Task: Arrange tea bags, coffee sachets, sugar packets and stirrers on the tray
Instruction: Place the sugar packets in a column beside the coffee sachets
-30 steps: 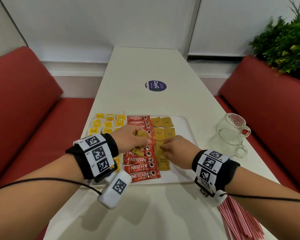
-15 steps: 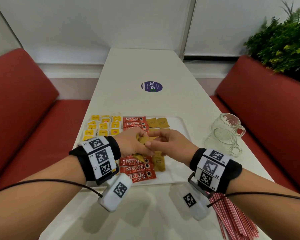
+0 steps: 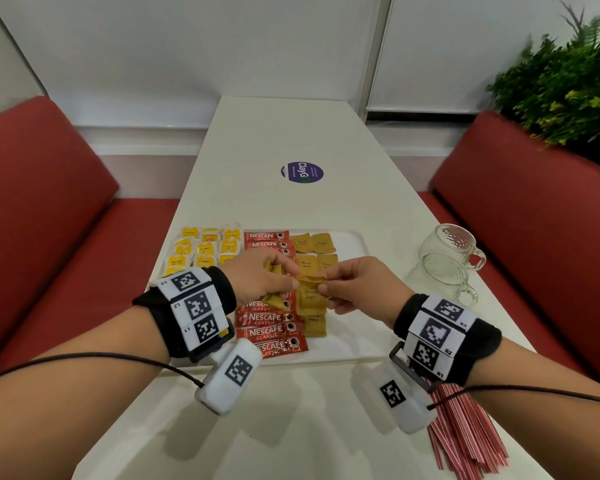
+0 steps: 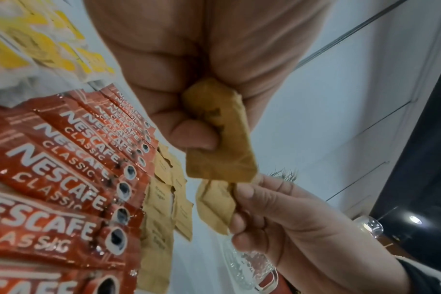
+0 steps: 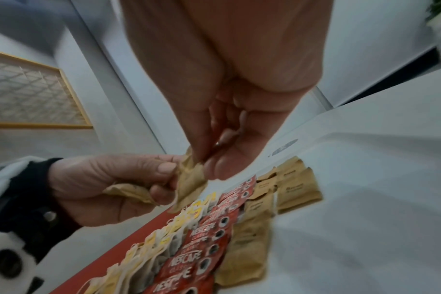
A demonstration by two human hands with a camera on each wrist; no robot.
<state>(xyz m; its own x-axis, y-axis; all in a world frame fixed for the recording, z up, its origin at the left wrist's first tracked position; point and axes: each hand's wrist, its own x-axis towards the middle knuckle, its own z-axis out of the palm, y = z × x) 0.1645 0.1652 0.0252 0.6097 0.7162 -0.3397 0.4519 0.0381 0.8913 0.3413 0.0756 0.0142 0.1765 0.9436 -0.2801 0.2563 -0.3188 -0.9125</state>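
Nearest the camera, a bundle of red stirrers (image 3: 465, 434) lies on the white table (image 3: 291, 427) by the right forearm, off the tray, so likely the last item to be arranged. Just past it both hands hover over the near-middle of the white tray (image 3: 347, 348). Left hand (image 3: 257, 282) has fingers curled around a small stack of brown sugar packets (image 4: 222, 143), acting as the supply hand. Right hand (image 3: 357, 285) pinches one packet (image 3: 310, 280) between thumb and fingertips, at the edge of that stack; looks like peeling one off to lay it down. Held packets are tan paper, crumpled, slightly bent, soft and flat. Below the hands, laid brown sugar packets (image 3: 314, 244) form a two-wide column at the tray's middle right, printed "Brown Sugar"; the right column appears shorter, so the next one probably goes there. Left of them red Nescafe coffee sachets (image 3: 271, 332) are stacked in an overlapping column, near to far. Far left, yellow-tagged tea bags (image 3: 205, 249) in a grid. Tray's right strip is bare, probably kept for stirrers. Two glass mugs (image 3: 447, 258) stand on the table right of the tray. Farther out, a round purple sticker (image 3: 302, 172) on the tabletop.
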